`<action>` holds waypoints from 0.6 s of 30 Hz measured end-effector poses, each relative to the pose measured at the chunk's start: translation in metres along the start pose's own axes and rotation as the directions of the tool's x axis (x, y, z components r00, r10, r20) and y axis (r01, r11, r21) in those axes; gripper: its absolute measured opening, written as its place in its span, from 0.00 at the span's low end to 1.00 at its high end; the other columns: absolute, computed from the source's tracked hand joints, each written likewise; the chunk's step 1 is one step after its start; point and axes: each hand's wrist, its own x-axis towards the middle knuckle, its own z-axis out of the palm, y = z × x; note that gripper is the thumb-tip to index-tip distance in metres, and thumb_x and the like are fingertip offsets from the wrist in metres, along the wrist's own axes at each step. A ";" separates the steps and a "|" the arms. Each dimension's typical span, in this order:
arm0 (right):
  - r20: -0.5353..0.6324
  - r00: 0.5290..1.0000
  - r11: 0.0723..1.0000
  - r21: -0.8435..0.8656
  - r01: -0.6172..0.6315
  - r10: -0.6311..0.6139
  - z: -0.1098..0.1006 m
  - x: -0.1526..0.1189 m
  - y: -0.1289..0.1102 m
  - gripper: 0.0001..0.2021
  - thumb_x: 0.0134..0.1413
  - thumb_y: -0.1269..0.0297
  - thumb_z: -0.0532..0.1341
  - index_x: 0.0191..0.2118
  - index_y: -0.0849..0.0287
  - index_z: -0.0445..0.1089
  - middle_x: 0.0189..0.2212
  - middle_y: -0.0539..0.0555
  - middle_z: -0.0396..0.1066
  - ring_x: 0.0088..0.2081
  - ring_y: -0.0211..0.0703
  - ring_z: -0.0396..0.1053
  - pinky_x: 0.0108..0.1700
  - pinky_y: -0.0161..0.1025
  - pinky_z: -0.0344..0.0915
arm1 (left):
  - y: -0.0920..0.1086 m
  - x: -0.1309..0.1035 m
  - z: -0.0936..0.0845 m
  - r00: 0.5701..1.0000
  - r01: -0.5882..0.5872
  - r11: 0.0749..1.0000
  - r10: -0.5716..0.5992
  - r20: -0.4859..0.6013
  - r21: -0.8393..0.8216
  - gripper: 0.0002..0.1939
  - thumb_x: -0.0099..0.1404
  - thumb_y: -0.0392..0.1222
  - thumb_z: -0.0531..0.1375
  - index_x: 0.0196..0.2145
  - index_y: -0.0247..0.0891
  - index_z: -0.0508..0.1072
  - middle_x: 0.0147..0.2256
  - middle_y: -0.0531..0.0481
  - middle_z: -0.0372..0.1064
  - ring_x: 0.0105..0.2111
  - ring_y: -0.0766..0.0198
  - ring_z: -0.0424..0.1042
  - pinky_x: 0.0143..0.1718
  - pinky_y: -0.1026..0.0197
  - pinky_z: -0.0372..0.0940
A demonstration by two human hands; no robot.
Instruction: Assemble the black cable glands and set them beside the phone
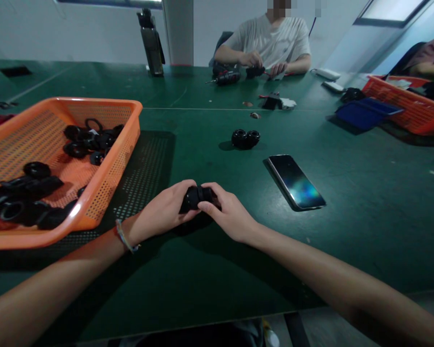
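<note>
Between my two hands, just above the green table (210,270), is a black rounded part (198,197). My left hand (166,207) is closed round its left end, and my right hand (229,212) grips the right end with thumb and fingers. The fingers and palms hide some of the part. Beyond my hands a pair of joined black round parts (246,139) rests on the table. To the left, an orange basket (90,193) holds several black parts (25,202) in loose groups.
A phone (295,182) lies to the right of my hands. Farther back are a power drill (227,78), a dark bottle (152,46), a blue tray (365,113) and a second orange basket (412,108). A person (267,43) sits across the table, handling something dark.
</note>
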 end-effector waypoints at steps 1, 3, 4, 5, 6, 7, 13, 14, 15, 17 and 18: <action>0.006 0.999 0.996 -0.078 0.050 -0.050 -0.001 0.001 0.002 0.18 0.55 0.61 0.56 0.50 0.61 0.57 0.38 0.57 0.68 0.36 0.43 0.67 0.37 0.42 0.64 | 0.001 -0.001 -0.001 0.999 0.031 0.999 -0.030 0.020 -0.040 0.17 0.61 0.43 0.54 0.45 0.34 0.58 0.39 0.43 0.66 0.37 0.56 0.70 0.38 0.57 0.65; 0.022 0.986 0.964 -0.210 0.165 -0.164 -0.003 0.003 0.006 0.21 0.53 0.62 0.58 0.52 0.61 0.56 0.43 0.59 0.68 0.40 0.46 0.67 0.41 0.45 0.65 | 0.002 -0.001 -0.004 0.996 0.068 0.992 -0.062 0.059 -0.107 0.17 0.60 0.44 0.53 0.45 0.34 0.58 0.39 0.42 0.67 0.37 0.55 0.71 0.38 0.56 0.65; 0.026 0.978 0.945 -0.253 0.208 -0.208 -0.004 0.004 0.008 0.20 0.53 0.62 0.59 0.51 0.61 0.57 0.45 0.60 0.67 0.43 0.47 0.67 0.44 0.47 0.64 | 0.003 -0.001 -0.006 0.995 0.076 0.988 -0.066 0.077 -0.134 0.17 0.60 0.44 0.53 0.45 0.33 0.58 0.39 0.41 0.67 0.37 0.55 0.71 0.38 0.56 0.65; 0.029 0.970 0.930 -0.281 0.238 -0.240 -0.005 0.005 0.010 0.19 0.54 0.62 0.58 0.50 0.61 0.57 0.46 0.60 0.67 0.45 0.48 0.66 0.46 0.48 0.64 | 0.003 -0.001 -0.007 0.994 0.079 0.985 -0.066 0.091 -0.156 0.17 0.60 0.45 0.52 0.45 0.33 0.58 0.39 0.41 0.67 0.37 0.55 0.71 0.38 0.56 0.64; 0.031 0.966 0.920 -0.299 0.254 -0.257 -0.005 0.006 0.012 0.18 0.55 0.62 0.57 0.50 0.60 0.58 0.47 0.60 0.67 0.46 0.48 0.66 0.47 0.49 0.63 | 0.004 -0.001 -0.008 0.993 0.078 0.981 -0.061 0.102 -0.175 0.18 0.61 0.46 0.51 0.45 0.33 0.58 0.39 0.42 0.67 0.37 0.55 0.70 0.38 0.56 0.64; 0.032 0.964 0.915 -0.309 0.261 -0.264 -0.005 0.007 0.013 0.17 0.56 0.62 0.57 0.50 0.60 0.58 0.47 0.60 0.67 0.47 0.48 0.66 0.47 0.49 0.63 | 0.004 0.000 -0.009 0.992 0.076 0.979 -0.055 0.112 -0.192 0.18 0.61 0.47 0.50 0.46 0.33 0.58 0.39 0.42 0.67 0.37 0.55 0.70 0.38 0.56 0.64; 0.001 0.959 0.903 -0.336 0.267 -0.283 -0.005 0.006 0.014 0.15 0.56 0.63 0.55 0.49 0.61 0.58 0.45 0.61 0.67 0.45 0.48 0.66 0.47 0.49 0.64 | -0.002 0.001 -0.008 0.993 0.065 0.962 -0.037 0.111 -0.263 0.21 0.63 0.50 0.49 0.48 0.33 0.59 0.40 0.42 0.67 0.37 0.56 0.69 0.39 0.56 0.63; -0.010 0.957 0.902 -0.337 0.269 -0.289 -0.004 0.006 0.014 0.15 0.56 0.63 0.55 0.48 0.62 0.58 0.44 0.61 0.67 0.45 0.48 0.66 0.47 0.49 0.64 | -0.002 0.001 -0.007 0.993 0.073 0.960 -0.044 0.110 -0.272 0.21 0.62 0.50 0.50 0.47 0.33 0.59 0.40 0.43 0.67 0.37 0.56 0.69 0.38 0.57 0.63; -0.019 0.956 0.902 -0.336 0.270 -0.293 -0.004 0.006 0.014 0.15 0.56 0.63 0.55 0.48 0.62 0.58 0.44 0.61 0.67 0.45 0.48 0.65 0.47 0.49 0.64 | -0.003 0.002 -0.007 0.992 0.084 0.957 -0.053 0.115 -0.279 0.21 0.62 0.50 0.50 0.47 0.33 0.60 0.39 0.43 0.67 0.36 0.57 0.69 0.37 0.57 0.63; -0.026 0.957 0.906 -0.332 0.264 -0.288 -0.004 0.006 0.014 0.15 0.56 0.64 0.55 0.48 0.63 0.58 0.44 0.61 0.67 0.45 0.48 0.65 0.47 0.49 0.64 | -0.003 0.003 -0.008 0.989 0.106 0.953 -0.072 0.129 -0.285 0.20 0.62 0.50 0.51 0.46 0.33 0.61 0.37 0.45 0.68 0.34 0.58 0.69 0.35 0.58 0.62; -0.026 0.959 0.908 -0.331 0.258 -0.282 -0.004 0.006 0.015 0.15 0.56 0.64 0.55 0.48 0.63 0.58 0.44 0.61 0.67 0.46 0.48 0.66 0.47 0.49 0.64 | -0.003 0.003 -0.008 0.988 0.114 0.952 -0.078 0.136 -0.283 0.19 0.62 0.50 0.51 0.45 0.33 0.62 0.36 0.45 0.68 0.33 0.58 0.69 0.34 0.59 0.62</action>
